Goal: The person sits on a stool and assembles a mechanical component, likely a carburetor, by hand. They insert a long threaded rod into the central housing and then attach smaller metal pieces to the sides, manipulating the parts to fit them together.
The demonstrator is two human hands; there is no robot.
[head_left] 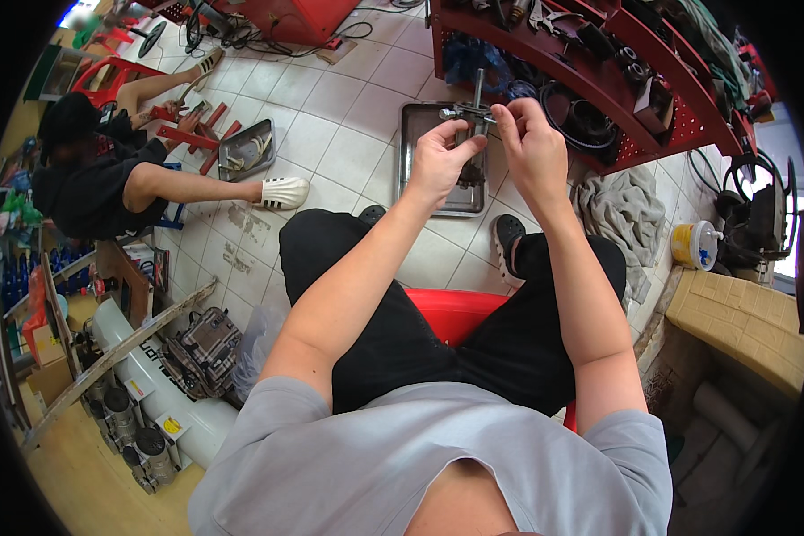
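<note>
Over a shallow metal tray (407,183) on the floor, I hold a metal puller-like tool (479,87) with an upright rod and a crossbar. My left hand (441,161) is closed around its lower part, thumb and forefinger pressed against it. With fingers bent, my right hand (534,147) grips the right end of the crossbar. A dark part hangs below the fingers, too small to make out. Both hands hide much of the tool's middle.
A red shelf (563,54) with tools and round parts stands ahead right. Grey cloth (623,219) lies beside a yellow-and-white bucket (695,245). At left, another person (98,170) sits near a second tray (248,147). A white tank (165,384) stands lower left.
</note>
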